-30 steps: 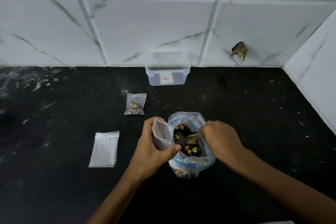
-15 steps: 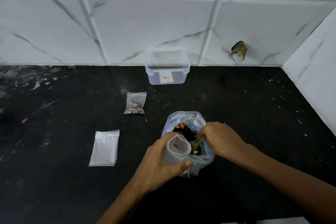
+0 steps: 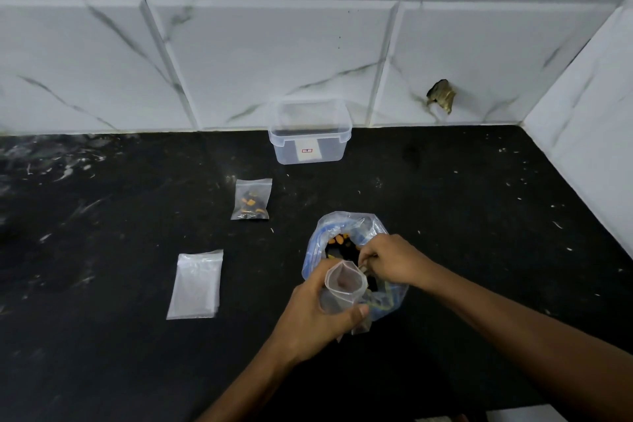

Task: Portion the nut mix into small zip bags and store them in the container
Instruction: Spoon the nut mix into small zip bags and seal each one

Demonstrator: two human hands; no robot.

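A: Beside our right hand (image 3: 390, 259), which pinches a scoop from the big nut bag (image 3: 373, 226), our left hand (image 3: 315, 315) grips the small bag (image 3: 342, 288), mouth open.

B: We should keep that mouth wide and close under the scoop.

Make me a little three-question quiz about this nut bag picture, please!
1. True or false: the clear container by the wall already has a bag inside it.
2. Which hand holds the small open zip bag over the big nut bag? A) left hand B) right hand
3. Fill in: the filled small bag lies on the black ____.

Key: 1 false; 2 A; 3 counter. The empty bags wait at the left.
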